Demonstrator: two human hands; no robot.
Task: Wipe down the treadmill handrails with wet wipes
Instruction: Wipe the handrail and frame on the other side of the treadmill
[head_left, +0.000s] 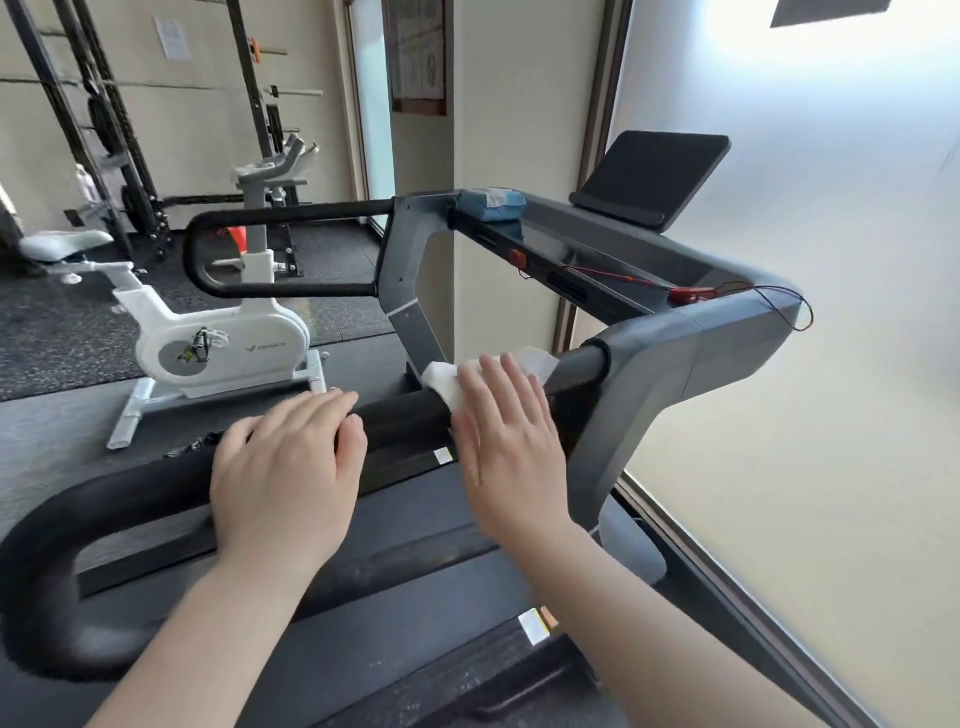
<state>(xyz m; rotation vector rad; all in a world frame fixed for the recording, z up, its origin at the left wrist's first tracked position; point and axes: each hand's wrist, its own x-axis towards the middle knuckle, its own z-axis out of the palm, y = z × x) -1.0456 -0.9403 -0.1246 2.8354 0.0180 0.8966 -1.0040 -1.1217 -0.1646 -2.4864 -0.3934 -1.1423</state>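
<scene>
While your right hand (506, 447) lies flat, fingers straight and close together, it presses a white wet wipe (457, 382) onto the near handrail (400, 421) of the treadmill (670, 364), close to where that black padded rail meets the grey upright on the right. Your left hand (283, 467) rests on the same rail just to the left, fingers curled over the top of it. The wipe drapes over the rail and pokes out beyond your right fingertips.

On the far left corner of the console sits a blue pack of wipes (491, 204) with a white sheet at its opening. A red safety cord (691, 293) trails across the console to the right, and a dark blank screen (654, 176) stands tilted at the far edge. The far handrail (275, 254) loops out to the left.

A white exercise bike (208, 338) stands to the left on dark speckled rubber flooring (62, 332); small grey lettering on its housing is too blurred to read. Small white stickers on the treadmill frame are also illegible. Farther back a black weight rack (114, 119) stands against a beige wall bearing a white paper notice (170, 36), its text too small to read. A frosted glass panel (831, 312) fills the right side.
</scene>
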